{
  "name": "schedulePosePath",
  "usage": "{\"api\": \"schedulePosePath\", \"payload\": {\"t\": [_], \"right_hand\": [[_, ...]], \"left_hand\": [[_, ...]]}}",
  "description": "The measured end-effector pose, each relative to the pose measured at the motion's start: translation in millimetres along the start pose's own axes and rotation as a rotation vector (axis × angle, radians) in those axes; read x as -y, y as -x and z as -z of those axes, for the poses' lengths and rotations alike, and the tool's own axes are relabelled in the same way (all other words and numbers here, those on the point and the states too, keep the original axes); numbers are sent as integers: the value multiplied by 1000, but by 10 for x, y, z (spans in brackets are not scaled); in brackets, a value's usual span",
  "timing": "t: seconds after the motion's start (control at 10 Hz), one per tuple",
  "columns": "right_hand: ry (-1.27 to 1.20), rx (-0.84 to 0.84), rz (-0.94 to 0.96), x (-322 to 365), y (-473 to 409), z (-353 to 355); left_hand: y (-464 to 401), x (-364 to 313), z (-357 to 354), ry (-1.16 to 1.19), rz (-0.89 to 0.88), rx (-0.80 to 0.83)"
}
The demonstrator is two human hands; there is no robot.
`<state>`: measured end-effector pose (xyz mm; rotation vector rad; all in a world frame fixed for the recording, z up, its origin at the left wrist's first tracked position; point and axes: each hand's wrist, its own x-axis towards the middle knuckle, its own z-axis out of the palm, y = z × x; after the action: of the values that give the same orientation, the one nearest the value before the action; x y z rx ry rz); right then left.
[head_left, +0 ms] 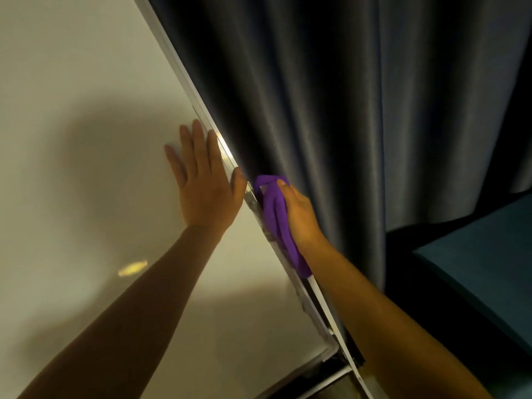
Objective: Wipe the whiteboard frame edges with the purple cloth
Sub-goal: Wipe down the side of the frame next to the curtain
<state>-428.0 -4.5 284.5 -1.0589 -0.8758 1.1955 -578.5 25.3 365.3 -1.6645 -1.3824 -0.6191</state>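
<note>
Purple cloth (277, 223) clamped in right hand (300, 216) grip against frame edge (256, 201); left hand (205, 182) flat, fingers apart, on whiteboard (86, 82).

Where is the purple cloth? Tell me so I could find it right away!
Find the big whiteboard that fills the left side, then follow its silvery frame edge down to where it meets the dark grey curtain. There the right hand presses the purple cloth against that edge, just below the flat left hand. It is the only bright purple thing around.
</note>
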Motion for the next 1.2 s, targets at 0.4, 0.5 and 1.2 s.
{"api": "schedulePosePath", "payload": {"t": [0.4, 0.5, 1.2], "right_hand": [[179, 33, -293, -1388, 95, 592], [232, 23, -370, -1696, 114, 767], [-135, -35, -104, -1040, 840, 628]], "left_hand": [[107, -64, -83, 9, 26, -37], [108, -69, -101, 7, 13, -32], [50, -194, 67, 84, 25, 0]]}}
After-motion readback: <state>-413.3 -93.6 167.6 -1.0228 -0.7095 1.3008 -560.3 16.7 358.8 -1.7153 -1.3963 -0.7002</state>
